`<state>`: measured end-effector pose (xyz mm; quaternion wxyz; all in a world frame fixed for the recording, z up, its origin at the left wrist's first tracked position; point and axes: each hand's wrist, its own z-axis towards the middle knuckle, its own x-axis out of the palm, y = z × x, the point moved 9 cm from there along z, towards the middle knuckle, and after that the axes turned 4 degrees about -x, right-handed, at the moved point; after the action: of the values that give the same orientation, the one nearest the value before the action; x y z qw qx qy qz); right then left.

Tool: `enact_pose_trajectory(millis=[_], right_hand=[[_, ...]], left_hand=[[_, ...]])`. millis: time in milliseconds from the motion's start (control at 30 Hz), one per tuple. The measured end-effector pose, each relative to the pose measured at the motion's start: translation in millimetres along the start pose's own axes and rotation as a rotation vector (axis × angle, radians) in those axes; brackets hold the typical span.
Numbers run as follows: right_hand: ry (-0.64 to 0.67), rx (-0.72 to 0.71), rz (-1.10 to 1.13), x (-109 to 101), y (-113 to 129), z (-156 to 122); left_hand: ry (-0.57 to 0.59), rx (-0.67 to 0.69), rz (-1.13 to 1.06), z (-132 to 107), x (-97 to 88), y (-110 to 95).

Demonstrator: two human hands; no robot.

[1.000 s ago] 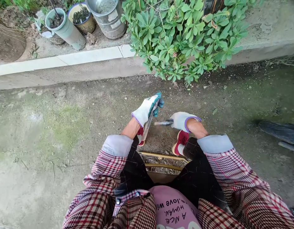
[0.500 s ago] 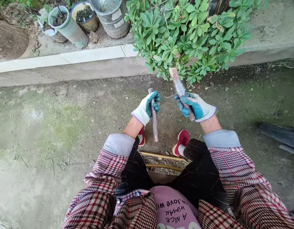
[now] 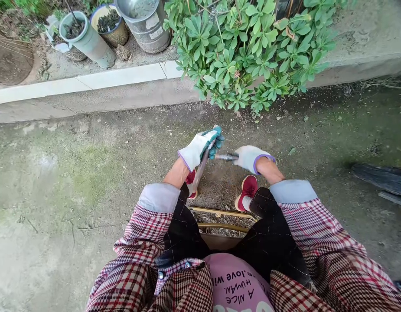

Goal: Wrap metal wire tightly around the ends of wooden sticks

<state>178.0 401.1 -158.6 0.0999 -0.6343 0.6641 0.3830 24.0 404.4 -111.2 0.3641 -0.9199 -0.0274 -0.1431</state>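
Metal rod (image 3: 199, 172) slanting above the dirt ahead of the knees, gloved left hand (image 3: 200, 146) wrapped round its upper end, wire brush (image 3: 225, 157) meeting it crosswise, clenched in gloved right hand (image 3: 251, 157), red shoes (image 3: 249, 189) beneath, leafy shrub (image 3: 252, 52) and pots (image 3: 87, 38) beyond the kerb (image 3: 122, 76).

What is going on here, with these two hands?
A seated person in work gloves holds a metal rod in the left hand, slanting down toward the red shoes. The right hand holds a wire brush with its bristle end reaching the rod. A leafy plant grows just beyond.
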Motion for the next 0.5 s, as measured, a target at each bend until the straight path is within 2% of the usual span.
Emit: enact_pose_trajectory(millis=[100, 200, 267, 333, 400, 500], right_hand=[[-0.172, 0.025, 0.137, -30, -20, 9], [-0.338, -0.012, 0.66, -48, -25, 2], [-0.375, -0.068, 0.972, -52, -19, -7], [-0.321, -0.144, 1.07, -52, -6, -19], [-0.197, -0.251, 1.143, -49, 10, -30], [0.144, -0.399, 1.04, -27, 41, -45]], left_hand=[[0.055, 0.012, -0.084, 2, 7.3, 0], [0.085, -0.033, -0.17, 3, 8.9, 3], [0.112, -0.046, -0.254, 4, 7.6, 1], [0.112, -0.041, -0.338, 7, 2.7, -3], [0.061, -0.038, -0.373, 9, -5.3, -5], [-0.06, -0.016, -0.315, 10, -16.8, -5]])
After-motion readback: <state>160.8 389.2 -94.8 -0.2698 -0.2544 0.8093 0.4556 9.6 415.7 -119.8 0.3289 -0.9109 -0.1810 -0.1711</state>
